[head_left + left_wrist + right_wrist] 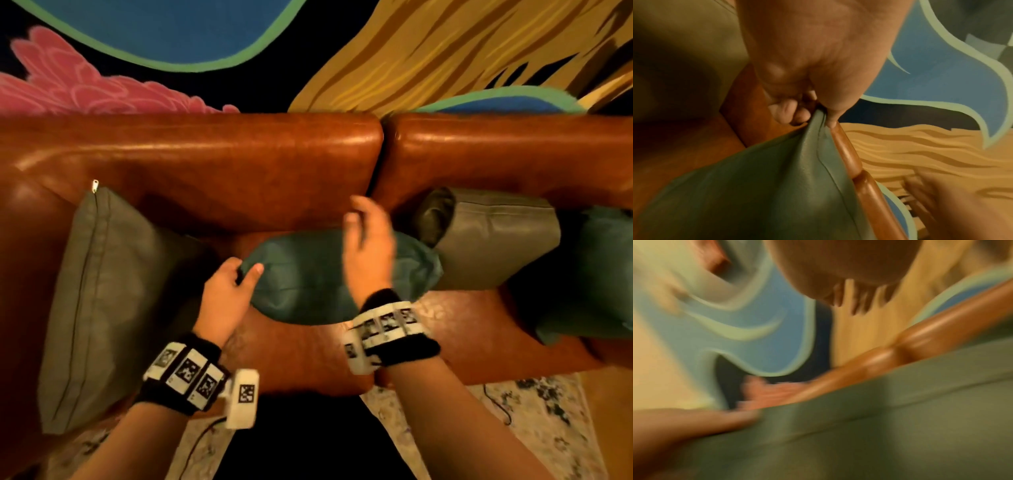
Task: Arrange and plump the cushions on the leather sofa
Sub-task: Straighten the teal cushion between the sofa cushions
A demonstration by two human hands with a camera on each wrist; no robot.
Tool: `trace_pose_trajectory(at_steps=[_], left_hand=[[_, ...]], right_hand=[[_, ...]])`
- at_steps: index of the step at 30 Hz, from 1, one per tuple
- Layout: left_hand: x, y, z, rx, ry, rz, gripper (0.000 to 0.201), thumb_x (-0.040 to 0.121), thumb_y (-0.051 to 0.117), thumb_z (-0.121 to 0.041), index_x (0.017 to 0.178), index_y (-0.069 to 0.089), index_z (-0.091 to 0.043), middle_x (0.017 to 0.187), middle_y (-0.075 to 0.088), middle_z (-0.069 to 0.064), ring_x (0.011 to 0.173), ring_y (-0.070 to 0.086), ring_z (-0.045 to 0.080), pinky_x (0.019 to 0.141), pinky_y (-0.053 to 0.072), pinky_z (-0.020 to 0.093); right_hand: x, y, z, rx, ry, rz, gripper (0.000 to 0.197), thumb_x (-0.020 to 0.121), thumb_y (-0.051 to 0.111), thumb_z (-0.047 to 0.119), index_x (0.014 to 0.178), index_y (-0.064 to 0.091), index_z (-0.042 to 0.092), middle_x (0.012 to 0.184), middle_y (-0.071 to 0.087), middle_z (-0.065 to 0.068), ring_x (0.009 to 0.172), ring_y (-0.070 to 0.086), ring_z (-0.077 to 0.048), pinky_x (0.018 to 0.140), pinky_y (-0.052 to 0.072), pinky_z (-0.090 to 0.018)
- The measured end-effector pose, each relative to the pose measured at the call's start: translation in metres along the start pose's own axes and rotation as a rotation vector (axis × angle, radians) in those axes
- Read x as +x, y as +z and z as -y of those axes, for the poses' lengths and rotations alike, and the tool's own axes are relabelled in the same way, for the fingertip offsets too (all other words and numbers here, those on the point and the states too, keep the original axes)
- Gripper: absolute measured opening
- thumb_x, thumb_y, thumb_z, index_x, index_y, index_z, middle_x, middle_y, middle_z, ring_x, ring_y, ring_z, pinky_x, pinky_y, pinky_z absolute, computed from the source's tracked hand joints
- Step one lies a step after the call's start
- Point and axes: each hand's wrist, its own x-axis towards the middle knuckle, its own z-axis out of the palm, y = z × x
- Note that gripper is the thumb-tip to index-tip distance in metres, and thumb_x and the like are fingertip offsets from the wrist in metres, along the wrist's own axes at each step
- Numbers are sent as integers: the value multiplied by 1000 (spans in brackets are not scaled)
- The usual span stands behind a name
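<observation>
Two hands work one teal cushion. The left hand pinches its left corner between thumb and curled fingers, drawing the leather to a peak. The right hand hovers above its far right part, fingers spread and loosely straight, holding nothing. The cushion lies on the sofa seat against the backrest, smooth, plump, between two grey-green cushions.
</observation>
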Motion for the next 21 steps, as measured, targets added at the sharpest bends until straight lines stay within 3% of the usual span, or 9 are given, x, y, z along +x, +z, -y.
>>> trace_pose_trajectory(at_steps=[3, 4, 6, 9, 12, 15, 17, 19, 21], left_hand=[[-8, -1, -10, -22, -14, 4, 30, 85, 60, -40, 82, 65, -10, 75, 69, 8, 72, 64, 26, 67, 48, 38], [-5, -4, -10, -15, -12, -3, 28, 83, 56, -36, 83, 67, -11, 76, 68, 7, 73, 64, 25, 67, 47, 36], [4, -10, -2, -32, -37, -12, 22, 86, 58, -28, 82, 68, -9, 76, 70, 10, 70, 65, 27, 65, 53, 41], [15, -16, 7, -158, -93, 11, 14, 89, 71, -18, 82, 65, -7, 78, 69, 21, 63, 65, 25, 59, 59, 38], [26, -25, 13, -261, -152, -20, 18, 90, 70, -14, 84, 64, 2, 75, 68, 15, 61, 62, 17, 49, 53, 24], [36, -34, 21, -355, -194, -52, 14, 92, 68, -13, 80, 64, -7, 71, 67, 5, 57, 62, 6, 50, 51, 21], [42, -35, 25, -359, -193, -71, 16, 92, 68, -13, 77, 62, -13, 71, 67, 3, 58, 61, 8, 49, 50, 19], [46, -31, 21, -331, -166, -58, 17, 92, 68, -15, 77, 60, -13, 73, 66, 5, 61, 59, 13, 46, 48, 18], [50, -27, 14, -287, -149, -24, 16, 93, 67, -17, 80, 61, -11, 76, 66, 8, 65, 60, 16, 49, 51, 22]], right_hand=[[-48, 59, 70, 307, -113, 486, 42, 101, 50, 18, 141, 50, 9, 146, 51, -9, 137, 45, -16, 117, 33, -31], [-61, 74, 72, 322, -141, 599, 42, 102, 49, 19, 143, 48, 9, 149, 48, -9, 141, 41, -15, 119, 30, -31], [-73, 94, 52, 277, -136, 682, 41, 104, 42, 22, 142, 51, 9, 149, 49, -8, 142, 39, -15, 120, 28, -33], [-62, 101, -2, -38, -252, 630, 52, 106, 27, 37, 141, 52, 8, 147, 51, -8, 143, 39, -19, 122, 20, -39], [-35, 85, -55, -476, -416, 571, 49, 105, 26, 38, 145, 48, 20, 151, 48, 2, 145, 35, -16, 123, 10, -45], [-3, 53, -94, -728, -308, 462, 49, 103, 27, 41, 147, 45, 26, 153, 45, 6, 147, 31, -15, 122, 3, -51], [14, 33, -108, -816, -262, 432, 50, 103, 26, 42, 144, 48, 23, 152, 46, 1, 147, 31, -19, 123, 2, -52], [24, 18, -114, -867, -214, 419, 49, 103, 29, 44, 139, 54, 20, 146, 52, -8, 142, 39, -28, 122, 8, -50], [31, 8, -110, -906, -49, 360, 53, 103, 26, 50, 128, 60, 18, 126, 63, -18, 121, 55, -38, 111, 30, -53]])
